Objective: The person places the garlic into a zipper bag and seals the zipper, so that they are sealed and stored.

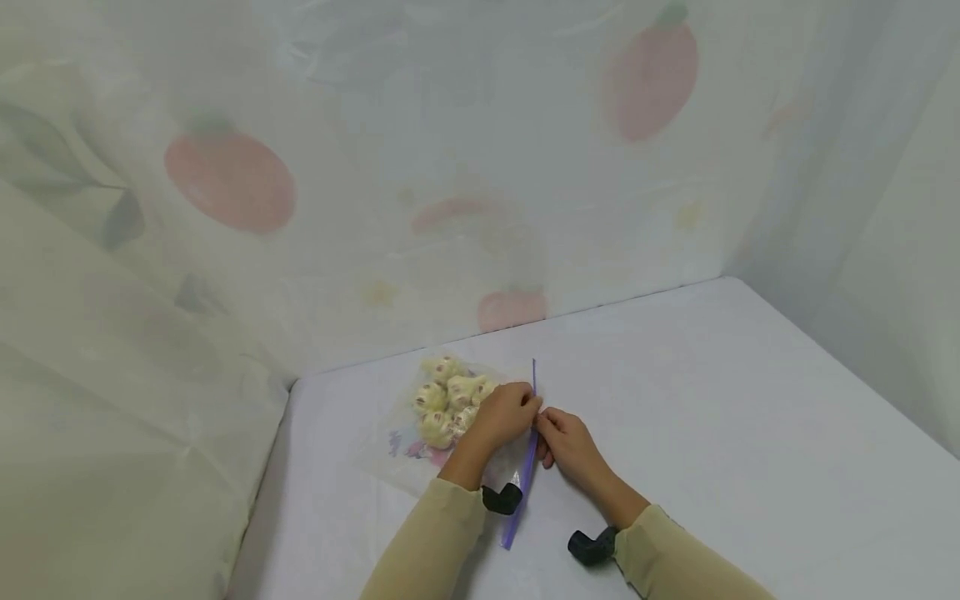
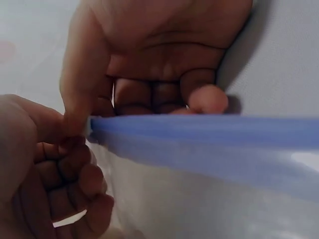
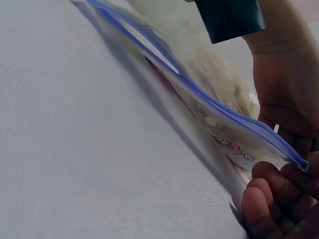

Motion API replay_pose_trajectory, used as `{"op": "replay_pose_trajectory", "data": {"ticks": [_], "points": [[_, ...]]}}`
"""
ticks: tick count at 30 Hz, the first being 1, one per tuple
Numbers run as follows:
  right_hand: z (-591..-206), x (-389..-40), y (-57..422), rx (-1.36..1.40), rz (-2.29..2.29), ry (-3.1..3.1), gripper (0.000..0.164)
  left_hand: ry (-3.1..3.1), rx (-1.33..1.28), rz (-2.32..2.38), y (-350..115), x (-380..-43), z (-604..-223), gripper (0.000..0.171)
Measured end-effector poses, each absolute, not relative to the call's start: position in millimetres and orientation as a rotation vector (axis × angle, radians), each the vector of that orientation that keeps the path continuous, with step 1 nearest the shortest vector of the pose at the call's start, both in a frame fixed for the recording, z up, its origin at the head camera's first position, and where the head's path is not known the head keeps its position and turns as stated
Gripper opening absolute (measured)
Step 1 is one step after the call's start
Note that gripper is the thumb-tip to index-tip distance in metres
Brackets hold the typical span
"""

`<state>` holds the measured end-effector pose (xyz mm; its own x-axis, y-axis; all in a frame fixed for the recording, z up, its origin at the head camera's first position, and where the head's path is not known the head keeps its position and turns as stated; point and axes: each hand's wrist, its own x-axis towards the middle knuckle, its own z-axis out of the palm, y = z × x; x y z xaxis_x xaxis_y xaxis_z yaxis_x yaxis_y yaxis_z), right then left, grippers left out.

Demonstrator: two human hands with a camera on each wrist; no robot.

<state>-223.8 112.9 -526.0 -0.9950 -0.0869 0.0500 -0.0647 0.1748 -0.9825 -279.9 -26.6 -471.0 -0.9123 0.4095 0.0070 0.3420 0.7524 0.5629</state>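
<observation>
A clear zip bag (image 1: pixel 393 475) with a printed picture lies on the table, holding several pale yellow, garlic-like bulbs (image 1: pixel 437 428). A purple-blue zip strip (image 1: pixel 528 471) runs along its right edge. My left hand (image 1: pixel 506 414) reaches over the bag and pinches the strip with thumb and finger. My right hand (image 1: pixel 572 447) pinches the strip right beside it, its fingertips meeting the left ones. In the right wrist view, the strip (image 3: pixel 214 103) shows a gap between its two sides nearer me. The strip (image 2: pixel 209 130) stretches away from both hands in the left wrist view.
A white table (image 1: pixel 697 417) lies under the bag. Pale sheeting (image 1: pixel 360 125) with printed red fruit hangs behind it and along the left. A black wrist mount (image 1: pixel 504 498) sits on my left wrist, and another wrist mount (image 1: pixel 592 547) on my right.
</observation>
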Motion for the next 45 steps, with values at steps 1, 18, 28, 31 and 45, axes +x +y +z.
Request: {"op": "replay_pose_trajectory", "data": {"ticks": [1,18,28,31,45], "points": [[-526,-224,113,-0.152,-2.012,2.377,0.042,2.834,0.617,0.895,-27,-281,-472,0.030],[-525,-197,115,-0.308,-1.734,2.436,0.038,2.932,0.523,1.224,-26,-298,-486,0.034],[-525,-176,114,-0.423,-1.642,2.513,0.038,2.808,0.432,1.333,-28,-301,-485,0.032],[-527,-178,114,-0.432,-1.655,2.519,0.038,2.750,0.403,1.331,-30,-300,-481,0.033],[-526,-181,117,-0.367,-1.674,2.572,0.036,2.716,0.497,0.846,-26,-265,-460,0.054]]}}
